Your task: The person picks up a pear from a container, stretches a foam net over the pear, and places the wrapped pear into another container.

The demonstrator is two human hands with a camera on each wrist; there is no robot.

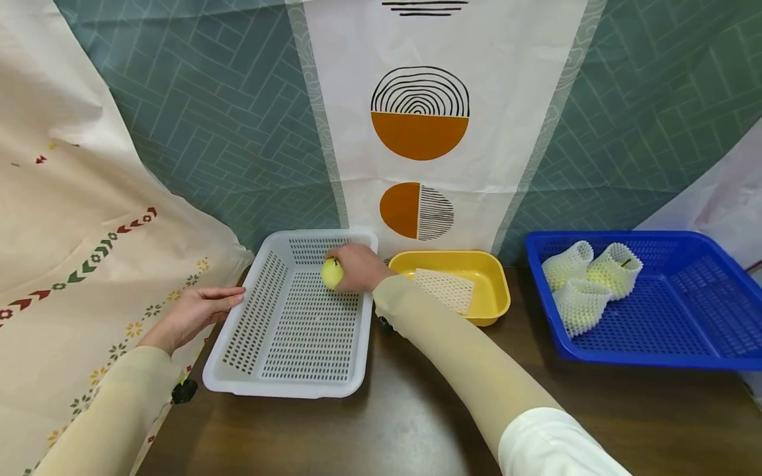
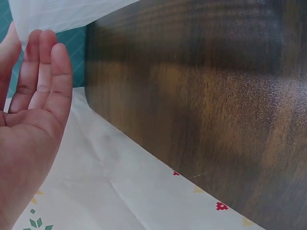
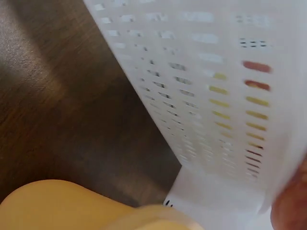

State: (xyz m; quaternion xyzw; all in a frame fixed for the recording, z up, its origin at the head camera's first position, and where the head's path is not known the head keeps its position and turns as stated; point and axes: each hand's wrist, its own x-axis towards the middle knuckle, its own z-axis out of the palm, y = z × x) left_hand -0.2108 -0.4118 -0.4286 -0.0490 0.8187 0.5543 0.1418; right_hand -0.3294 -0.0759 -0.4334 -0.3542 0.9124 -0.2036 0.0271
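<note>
A round yellow-green pear [image 1: 331, 274] with a dark stem is in my right hand [image 1: 360, 268], inside the white slotted basket [image 1: 363, 344] near its far right corner. My fingers wrap round it from the right and partly cover it. In the right wrist view the basket's slotted side wall [image 3: 201, 91] takes up much of the frame and hides the pear. My left hand [image 1: 199, 314] holds the basket's left rim. In the left wrist view several fingers of that hand [image 2: 41, 91] lie under the white rim [image 2: 57, 14].
A yellow tray [image 1: 497, 291] right of the white basket holds a flat white foam net [image 1: 445, 289]. Farther right, a blue basket [image 1: 673, 362] contains several foam nets [image 1: 583, 307], one around a pear with its stem showing. All stand on a dark wooden table [image 1: 411, 410].
</note>
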